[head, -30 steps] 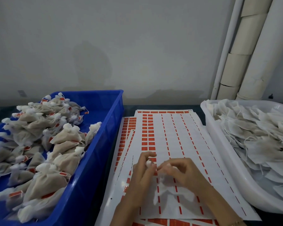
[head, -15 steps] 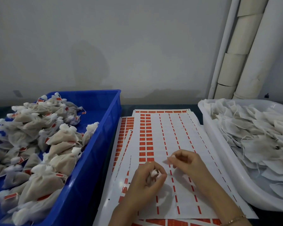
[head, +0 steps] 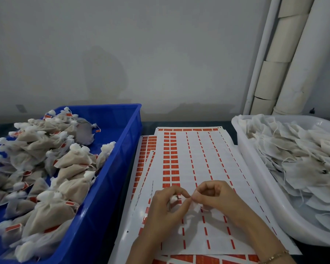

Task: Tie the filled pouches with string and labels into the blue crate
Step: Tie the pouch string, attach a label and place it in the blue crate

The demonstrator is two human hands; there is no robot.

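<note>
Pouches (head: 69, 180), tied and labelled, pile in the blue crate (head: 122, 130) at the left, close for dropping. Over the label sheets (head: 198, 159), the left hand (head: 166, 208) curls round a pouch neck (head: 173, 198) to keep it gathered. The right hand (head: 217, 201) pinches a small white bit (head: 193, 197) beside it, string or label I cannot tell, and loose pouches (head: 293, 159) wait in the white tub (head: 242, 141).

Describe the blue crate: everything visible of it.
The blue crate is a rectangular bin of glossy plastic with a thick rolled rim and sloping walls. It sits level on the dark table, left of the label sheets. Tied beige pouches with white gathered tops and red labels are heaped inside, mostly toward its left; the far right corner is bare.
</note>
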